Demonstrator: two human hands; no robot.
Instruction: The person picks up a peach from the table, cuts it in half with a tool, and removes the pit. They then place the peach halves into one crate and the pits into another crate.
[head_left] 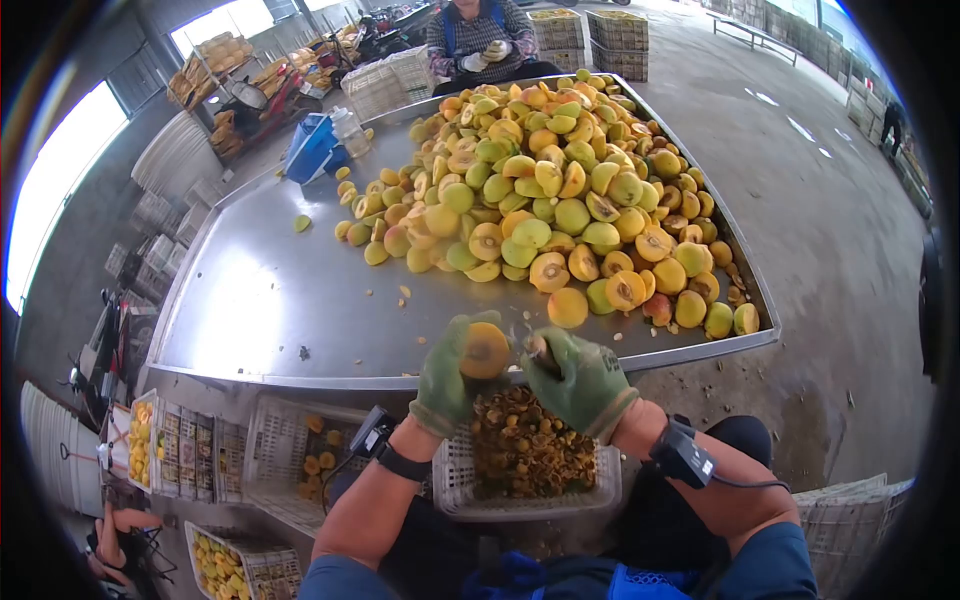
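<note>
My left hand (447,375), in a green glove, is closed round a peach half (485,350), its orange cut face turned toward the right hand. Close beside it, my right hand (577,380), gloved too, is clenched in a fist. A small brownish end shows at its thumb, but I cannot make out what it is. Both hands are over the near edge of the metal table (260,300). Below them a white plastic crate (535,508) contains brown pits and scraps (530,445). A large heap of halved yellow-green peaches (540,190) covers much of the tabletop.
Across the table sits another person (480,45) with gloved hands together. A blue container (312,148) stands at the table's far left. Crates with fruit (225,565) are on the floor at left, and a crate (845,530) is at right. Stacked crates (618,45) stand behind.
</note>
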